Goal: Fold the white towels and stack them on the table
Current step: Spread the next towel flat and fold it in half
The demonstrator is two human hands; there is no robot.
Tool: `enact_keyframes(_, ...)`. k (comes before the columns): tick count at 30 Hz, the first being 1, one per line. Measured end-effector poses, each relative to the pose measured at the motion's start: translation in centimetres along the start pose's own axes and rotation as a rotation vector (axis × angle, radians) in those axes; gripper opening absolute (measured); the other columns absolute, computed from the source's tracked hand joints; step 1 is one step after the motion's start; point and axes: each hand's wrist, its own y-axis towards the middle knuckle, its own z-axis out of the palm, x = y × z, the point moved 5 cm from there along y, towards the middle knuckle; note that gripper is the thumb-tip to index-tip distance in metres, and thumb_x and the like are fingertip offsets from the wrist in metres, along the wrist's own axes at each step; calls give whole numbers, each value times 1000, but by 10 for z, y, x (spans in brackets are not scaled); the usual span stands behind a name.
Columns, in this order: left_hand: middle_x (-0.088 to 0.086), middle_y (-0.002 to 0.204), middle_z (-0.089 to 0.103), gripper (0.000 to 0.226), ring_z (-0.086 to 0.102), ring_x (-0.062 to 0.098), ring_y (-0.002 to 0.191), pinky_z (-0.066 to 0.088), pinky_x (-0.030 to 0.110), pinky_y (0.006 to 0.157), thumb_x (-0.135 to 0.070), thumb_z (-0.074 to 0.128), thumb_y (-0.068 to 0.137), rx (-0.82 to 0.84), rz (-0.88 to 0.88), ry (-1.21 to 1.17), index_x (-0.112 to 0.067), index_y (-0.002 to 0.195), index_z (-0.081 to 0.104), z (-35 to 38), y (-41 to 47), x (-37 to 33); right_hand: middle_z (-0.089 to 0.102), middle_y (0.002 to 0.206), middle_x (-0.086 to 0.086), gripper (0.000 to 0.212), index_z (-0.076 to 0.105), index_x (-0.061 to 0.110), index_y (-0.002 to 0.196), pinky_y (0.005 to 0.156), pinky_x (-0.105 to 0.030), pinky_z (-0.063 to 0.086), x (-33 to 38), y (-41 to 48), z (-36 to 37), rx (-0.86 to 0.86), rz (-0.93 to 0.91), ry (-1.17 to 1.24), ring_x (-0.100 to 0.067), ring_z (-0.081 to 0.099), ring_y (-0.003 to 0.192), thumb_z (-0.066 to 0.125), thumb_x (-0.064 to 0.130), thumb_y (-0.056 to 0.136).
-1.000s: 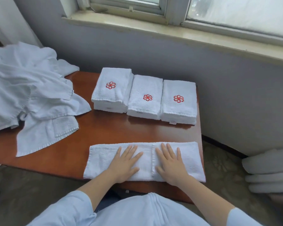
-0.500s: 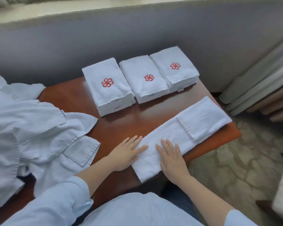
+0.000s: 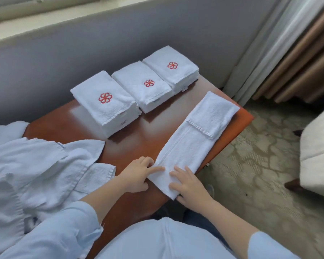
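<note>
The fingers [image 3: 176, 173] of the right hand [image 3: 190, 186] are lying spread and nearly straight on the near end of the towel strip [image 3: 193, 139], pressing it flat. The left hand [image 3: 136, 174] is laying its index finger straight over the strip's left edge while its other fingers are curling against that edge; whether they are gripping cloth I cannot tell. The strip is lying on the wooden surface [image 3: 138, 141], running from the hands toward 1 o'clock, with a flap overlapping its far part. From 11 to 12 o'clock, three stacks of folded towels [image 3: 144, 90] are sitting side by side, each showing a red flower emblem. At 9 o'clock a pile of unfolded towels [image 3: 36, 165] is lying.
</note>
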Motion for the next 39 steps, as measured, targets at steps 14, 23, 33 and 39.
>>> enact_keyframes(14, -14, 132, 49, 36, 53, 10, 113, 49, 31, 86, -38, 68, 84, -187, -171, -235, -31, 119, 65, -28, 7, -9, 59, 91, 5, 19, 40, 26, 105, 71, -38, 52, -26, 23, -40, -88, 653, 628, -17, 60, 85, 43, 45, 101)
enact_keyframes(23, -25, 75, 68, 24, 60, -6, 67, 42, 12, 59, -30, 70, 86, -382, -136, -780, -53, 79, 66, -122, 48, -23, 64, 104, 5, 34, 54, 24, 108, 75, -21, 52, -70, 32, -106, -357, 743, 1056, -8, 63, 95, 76, 32, 83)
enact_keyframes(33, -3, 90, 72, 27, 70, 10, 79, 53, 22, 65, -39, 71, 87, -514, -104, -973, -15, 100, 67, -204, 155, -64, 71, 91, 3, 21, 61, 19, 99, 63, -22, 56, -173, 36, -178, -697, 801, 1096, -8, 70, 80, 76, 18, 84)
enact_keyframes(39, -6, 83, 65, 22, 65, 10, 72, 45, 17, 60, -42, 66, 90, -516, -185, -929, -21, 87, 60, -214, 235, -74, 68, 93, 1, 19, 60, 20, 98, 63, -20, 54, -253, 42, -182, -661, 861, 1036, -9, 67, 81, 75, 21, 85)
